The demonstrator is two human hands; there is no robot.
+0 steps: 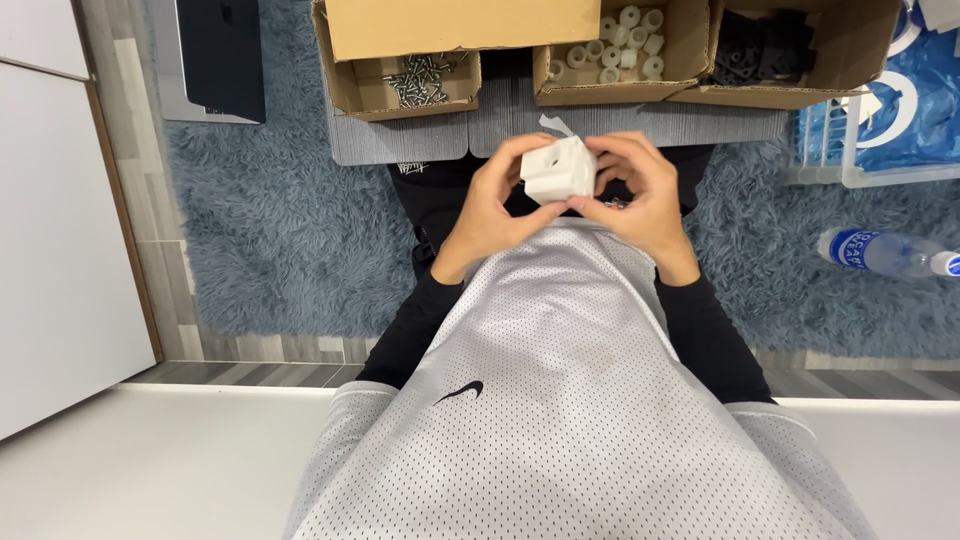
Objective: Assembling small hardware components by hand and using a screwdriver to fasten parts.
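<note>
Hands meet above the lap, in front of the grey board [600, 125] that lies on the shaggy blue rug [270, 220]. The left hand [487, 215] and the right hand [640, 195] both close around a small white block [558, 170] with a round hole in its upper face. The left thumb presses the block's lower edge while the left fingers [510, 155] wrap its far side; the right fingers [625, 150] curl over its right side, with the right thumb beneath. So both sets of fingers are holding the block, which hangs in the air just off the board's near edge, touching nothing but the hands. A small bit of white sticks up behind the block; what it is I cannot tell.

On the board stand three open cardboard boxes side by side. The left box [345, 85] holds a heap of metal screws [420, 80], the middle box [690, 45] holds white cylindrical spacers [620, 45], and the right box [850, 55] holds black parts [760, 50]. A dark laptop [220, 55] rests on the rug near the board's far left corner. To the right of the board sits a clear bin [850, 175] with blue and white packaging inside, and a plastic water bottle [885, 250] lies on its side on the rug, well apart from the hands. The person wears a grey mesh jersey [560, 400] over black sleeves.
</note>
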